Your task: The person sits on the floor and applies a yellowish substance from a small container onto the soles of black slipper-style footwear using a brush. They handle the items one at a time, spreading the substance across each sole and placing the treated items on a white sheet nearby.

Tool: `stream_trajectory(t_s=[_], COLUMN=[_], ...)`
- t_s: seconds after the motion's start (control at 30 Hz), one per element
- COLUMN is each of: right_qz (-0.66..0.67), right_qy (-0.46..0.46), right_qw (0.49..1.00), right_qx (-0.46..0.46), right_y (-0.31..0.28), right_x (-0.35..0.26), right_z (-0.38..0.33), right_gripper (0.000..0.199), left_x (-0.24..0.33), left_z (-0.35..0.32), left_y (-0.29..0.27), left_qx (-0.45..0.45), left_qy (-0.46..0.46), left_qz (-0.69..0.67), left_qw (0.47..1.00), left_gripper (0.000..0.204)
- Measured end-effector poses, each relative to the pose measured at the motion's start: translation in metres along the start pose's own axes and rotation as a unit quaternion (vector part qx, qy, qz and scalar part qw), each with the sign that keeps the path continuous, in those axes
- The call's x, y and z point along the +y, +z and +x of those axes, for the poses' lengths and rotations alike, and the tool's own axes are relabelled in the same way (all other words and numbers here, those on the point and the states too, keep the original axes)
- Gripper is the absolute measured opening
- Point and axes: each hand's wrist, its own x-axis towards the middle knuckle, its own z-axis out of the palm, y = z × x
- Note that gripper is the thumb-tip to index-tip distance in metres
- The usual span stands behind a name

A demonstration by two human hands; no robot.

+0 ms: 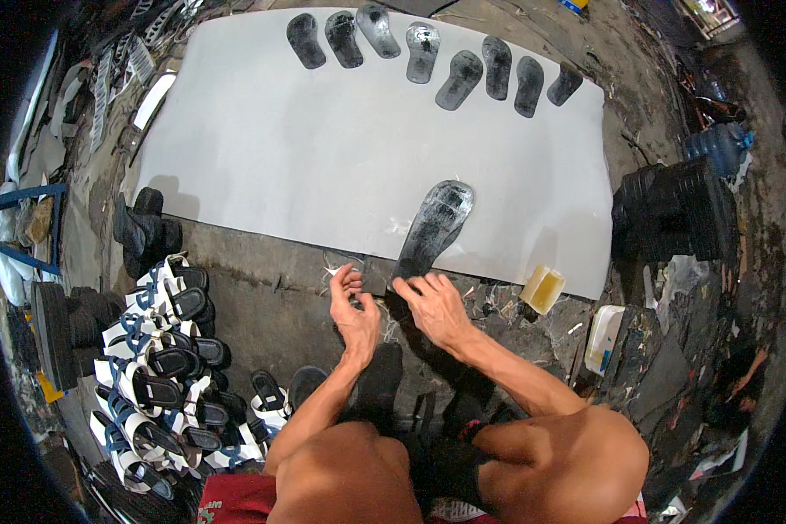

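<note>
A black shoe sole (439, 214), shiny at its wide far end, lies slanted over the near edge of a pale grey sheet (262, 157). My right hand (434, 307) has its fingers bent closed on the sole's narrow near end. Left of it, my left hand (355, 316) is held up, fingers loosely curled and apart from the thumb, with nothing visible in it. Thin pale scraps lie close to its fingertips. Along the sheet's far edge are several more black soles (422, 54), some glossy. A yellowish translucent block (543, 290) rests at the sheet's near right edge.
White sandals with dark footbeds (157, 384) are heaped at my left. Black soles stand stacked at the right (677, 210) and in a smaller pile (148, 231) by the sheet's left corner. A white container (603, 339) is at my right. Scraps litter the floor.
</note>
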Motion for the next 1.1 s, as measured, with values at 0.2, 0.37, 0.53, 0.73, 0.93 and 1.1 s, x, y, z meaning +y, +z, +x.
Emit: stream_trajectory(t_s=[0.2,0.37,0.53,0.73,0.93,1.1], right_qz=[0.313,0.299,-0.01,-0.203,-0.075,-0.007], right_qy=[0.336,0.365,0.388,0.321,0.371,0.419], right_qw=[0.867,0.834,0.881,0.915,0.917,0.875], right_qx=[0.194,0.286,0.272,0.135,0.129,0.242], right_y=[-0.103,-0.162,-0.147,-0.079,-0.115,-0.15], right_x=[0.029,0.067,0.077,0.091,0.058,0.051], right_z=[-0.012,-0.067,-0.15,-0.21,-0.205,-0.191], right_gripper=[0.042,0.048,0.036,0.046,0.033,0.029], left_x=[0.02,0.024,0.028,0.051,0.104,0.181], left_z=[0.008,0.005,0.008,0.029,0.098,0.183], left_y=[0.018,0.055,0.058,0.054,0.025,0.07], left_qx=[-0.062,-0.113,-0.107,-0.175,-0.287,-0.373], left_qy=[0.021,0.157,0.113,0.027,-0.229,-0.141], left_qz=[0.025,0.169,0.158,0.203,0.047,0.18], left_qw=[0.998,0.966,0.975,0.963,0.929,0.899], left_gripper=[0.068,0.094,0.088,0.067,0.054,0.069])
